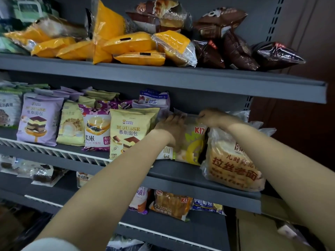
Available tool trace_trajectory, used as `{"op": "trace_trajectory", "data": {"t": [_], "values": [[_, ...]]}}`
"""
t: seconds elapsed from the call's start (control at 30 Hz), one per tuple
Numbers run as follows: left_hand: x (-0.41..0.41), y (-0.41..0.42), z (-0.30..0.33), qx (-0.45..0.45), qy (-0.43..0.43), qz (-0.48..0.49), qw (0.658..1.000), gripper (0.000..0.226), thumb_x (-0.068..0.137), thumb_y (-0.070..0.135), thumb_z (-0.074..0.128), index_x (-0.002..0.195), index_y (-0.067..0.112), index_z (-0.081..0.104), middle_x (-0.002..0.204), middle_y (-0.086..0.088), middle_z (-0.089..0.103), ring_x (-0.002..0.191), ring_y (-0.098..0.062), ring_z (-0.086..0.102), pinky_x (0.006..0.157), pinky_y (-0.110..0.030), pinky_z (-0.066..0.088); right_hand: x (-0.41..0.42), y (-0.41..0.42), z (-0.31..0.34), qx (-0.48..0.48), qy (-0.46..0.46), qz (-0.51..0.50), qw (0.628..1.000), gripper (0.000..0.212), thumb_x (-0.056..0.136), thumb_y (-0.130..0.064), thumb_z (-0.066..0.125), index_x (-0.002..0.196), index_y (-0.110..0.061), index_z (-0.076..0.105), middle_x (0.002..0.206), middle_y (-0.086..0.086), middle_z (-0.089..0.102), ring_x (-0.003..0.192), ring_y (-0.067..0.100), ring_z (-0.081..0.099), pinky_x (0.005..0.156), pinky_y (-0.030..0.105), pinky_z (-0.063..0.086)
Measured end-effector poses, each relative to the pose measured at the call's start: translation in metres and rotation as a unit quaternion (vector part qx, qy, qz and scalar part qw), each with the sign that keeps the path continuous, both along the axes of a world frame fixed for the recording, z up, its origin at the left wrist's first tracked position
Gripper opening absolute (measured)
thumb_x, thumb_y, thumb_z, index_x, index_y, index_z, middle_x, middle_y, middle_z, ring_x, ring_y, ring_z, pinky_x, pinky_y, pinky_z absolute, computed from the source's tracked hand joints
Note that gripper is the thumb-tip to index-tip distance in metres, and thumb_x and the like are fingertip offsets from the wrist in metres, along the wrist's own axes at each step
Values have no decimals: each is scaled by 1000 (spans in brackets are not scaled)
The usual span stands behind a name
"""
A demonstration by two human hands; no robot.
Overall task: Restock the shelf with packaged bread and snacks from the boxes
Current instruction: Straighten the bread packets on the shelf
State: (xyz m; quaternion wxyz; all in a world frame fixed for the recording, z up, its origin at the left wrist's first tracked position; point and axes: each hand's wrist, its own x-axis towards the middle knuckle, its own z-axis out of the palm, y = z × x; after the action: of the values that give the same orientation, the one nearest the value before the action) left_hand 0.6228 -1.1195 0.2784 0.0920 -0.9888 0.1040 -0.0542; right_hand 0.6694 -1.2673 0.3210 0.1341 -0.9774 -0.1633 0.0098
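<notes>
Both forearms reach up to the middle shelf (pixel 181 175). The left hand (pixel 171 125) lies palm-down with its fingers gripping the top edge of a yellow-green KIT bread packet (pixel 194 144), which stands upright. The right hand (pixel 211 117), curled, pinches that same packet's top seam, though blur makes the grip uncertain. Just right, a glossy clear bag of orange-lettered bread (pixel 233 163) leans over the shelf lip. A matte cream Mousse bread packet (pixel 129 131) stands just left. Bare grey shelf shows in front.
</notes>
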Motion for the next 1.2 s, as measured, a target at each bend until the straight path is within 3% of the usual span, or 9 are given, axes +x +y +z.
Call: {"op": "trace_trajectory", "data": {"t": [0.1,0.43,0.53,0.63,0.73,0.9,1.0,1.1,1.2], "values": [[8,0,3,17,19,4,1000,127,62,51,79,152,17,-5,160,-4,-1,148,-22,1,119,-39,10,16,-4,0,58,63,21,996,41,99,-34,41,116,-1,59,117,12,58,109,26,54,97,33,43],[25,4,-7,-15,39,6,999,129,53,51,84,151,19,7,158,-6,14,145,-28,17,116,-44,23,53,4,-19,4,54,0,999,37,100,-18,36,130,0,51,136,19,50,128,32,45,105,35,35],[27,3,-8,-13,33,13,999,128,53,50,84,150,20,7,157,-3,15,144,-26,17,116,-44,21,59,9,-17,-13,45,7,999,41,96,-35,38,125,-11,54,136,15,50,128,31,44,107,39,32],[28,3,-10,-11,27,16,999,125,53,50,84,149,23,9,156,-2,16,144,-25,17,116,-43,20,73,8,-20,-15,51,10,999,45,84,-51,39,110,-20,57,121,6,57,116,23,50,98,34,37],[27,3,-11,-15,22,12,1000,122,54,49,84,148,25,11,155,-1,18,144,-24,18,116,-43,19,77,9,-22,0,52,-6,999,21,83,-43,45,74,-26,53,94,3,54,94,23,52,81,28,37],[24,1,-17,-4,-24,22,999,114,56,48,83,145,17,19,150,-5,26,139,-25,26,112,-44,26,81,10,-21,-5,35,-2,999,35,91,-26,43,57,-17,38,60,4,43,57,17,41,55,27,28],[24,0,-28,-20,-90,28,995,89,71,38,74,142,13,25,145,-8,33,134,-27,32,109,-41,28,76,9,-19,-34,21,23,999,31,93,-27,36,64,-17,41,78,9,54,79,19,52,71,26,35],[28,-3,-32,-33,-121,25,992,76,77,35,68,139,11,30,142,-10,37,132,-28,35,108,-40,27,68,7,-15,-113,35,54,992,30,97,-29,28,110,-15,51,133,8,46,131,26,35,113,41,18],[33,-4,-26,-20,-96,6,995,88,70,38,74,141,11,28,145,-11,35,134,-29,32,113,-42,24,64,8,-15,-131,-2,77,988,37,99,-33,33,128,-14,47,142,10,43,132,25,36,112,39,23]]}}
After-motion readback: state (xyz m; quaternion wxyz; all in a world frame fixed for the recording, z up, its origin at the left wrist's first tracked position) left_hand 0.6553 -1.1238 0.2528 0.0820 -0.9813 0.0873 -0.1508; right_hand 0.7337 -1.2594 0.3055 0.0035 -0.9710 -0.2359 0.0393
